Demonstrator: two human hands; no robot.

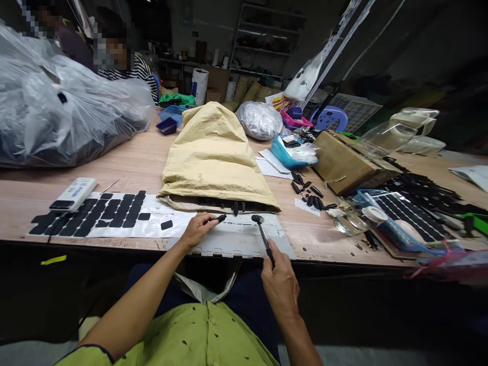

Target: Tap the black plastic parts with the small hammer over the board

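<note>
My left hand [199, 229] pinches a small black piece [221, 218] with a pointed end, just above a grey board [232, 239] at the table's front edge. My right hand [280, 279] is wrapped round the black grip of a small hammer [263, 235]. The hammer's dark round head rests over the board, to the right of the black piece and apart from it. Beyond both hands lies a yellow sack [215, 162], its mouth facing me. Several dark pieces [235, 207] show at that mouth; what lies deeper inside is hidden.
Left stand a sheet of black stickers [125, 211], a white electronic device [74, 194] and a large plastic bag [68, 112]. Loose black pieces [314, 190], a cardboard box [343, 157] and a blue basket [404, 226] are on the right. A person [143, 73] sits behind the bag.
</note>
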